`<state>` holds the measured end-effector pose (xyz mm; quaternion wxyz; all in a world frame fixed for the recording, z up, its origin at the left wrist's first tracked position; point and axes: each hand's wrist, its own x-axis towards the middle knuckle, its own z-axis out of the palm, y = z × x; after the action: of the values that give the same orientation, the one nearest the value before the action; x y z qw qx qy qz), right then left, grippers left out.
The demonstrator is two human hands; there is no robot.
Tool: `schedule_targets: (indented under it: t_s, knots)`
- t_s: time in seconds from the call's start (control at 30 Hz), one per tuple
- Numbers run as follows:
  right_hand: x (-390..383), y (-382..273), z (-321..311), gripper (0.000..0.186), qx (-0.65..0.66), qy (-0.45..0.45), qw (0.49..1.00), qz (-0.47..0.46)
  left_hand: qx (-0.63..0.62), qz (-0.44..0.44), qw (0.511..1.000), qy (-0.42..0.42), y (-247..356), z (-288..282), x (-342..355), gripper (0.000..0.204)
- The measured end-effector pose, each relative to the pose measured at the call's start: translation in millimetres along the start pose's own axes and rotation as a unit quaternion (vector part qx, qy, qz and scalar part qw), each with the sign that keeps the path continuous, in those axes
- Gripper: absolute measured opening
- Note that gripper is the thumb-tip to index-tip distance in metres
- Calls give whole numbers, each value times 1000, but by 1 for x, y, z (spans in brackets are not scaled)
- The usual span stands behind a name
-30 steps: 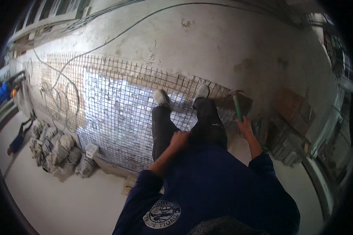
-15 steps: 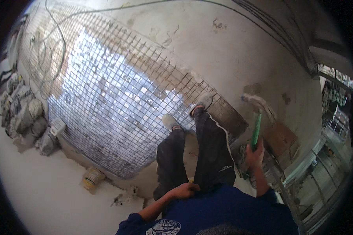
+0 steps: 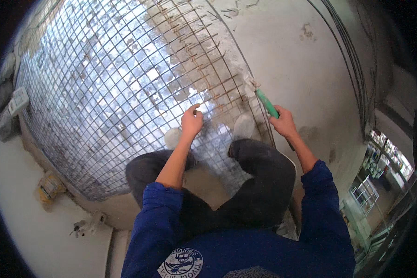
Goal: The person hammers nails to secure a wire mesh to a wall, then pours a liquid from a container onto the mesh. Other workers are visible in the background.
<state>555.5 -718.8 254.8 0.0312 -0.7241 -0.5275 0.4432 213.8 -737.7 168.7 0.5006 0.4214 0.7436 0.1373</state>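
Observation:
My right hand (image 3: 283, 123) is wrapped round a green-handled tool (image 3: 267, 103) at the right edge of the steel mesh. The tool's far end points forward and left, too blurred to make out. My left hand (image 3: 192, 121) is over the rebar mesh (image 3: 125, 92), its fingers half bent with a gap between thumb and forefinger and nothing visible in them. Rusty bar ends (image 3: 208, 69) stick out along the mesh's right side, beyond both hands. My shoes (image 3: 243, 126) are apart on the mesh, and my knees are bent wide.
Dark cables (image 3: 352, 60) run along the concrete floor (image 3: 292, 55) at the right. A white box (image 3: 18, 101) lies at the mesh's left edge, and a yellowish container (image 3: 50, 187) at lower left. A metal frame (image 3: 366, 194) stands at the far right.
I have gone down into a crouch, nearer the mesh. My left hand has come from my lap out over the mesh. My right hand has brought the green-handled tool forward and left.

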Motion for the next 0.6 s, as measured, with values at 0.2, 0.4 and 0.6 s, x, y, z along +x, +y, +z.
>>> schedule_targets:
  t_s: [0.2,0.4,0.6]
  knots:
    - [70,18,40,32,-52,-97,993,-40,-85,-123,989,10,-35,72,86,29]
    - [93,23,63,36,-188,-127,971,-77,-44,2,996,84,-51,88,142,27]
    - [83,36,82,36,-257,-85,950,-153,48,-4,996,80,-46,86,161,35]
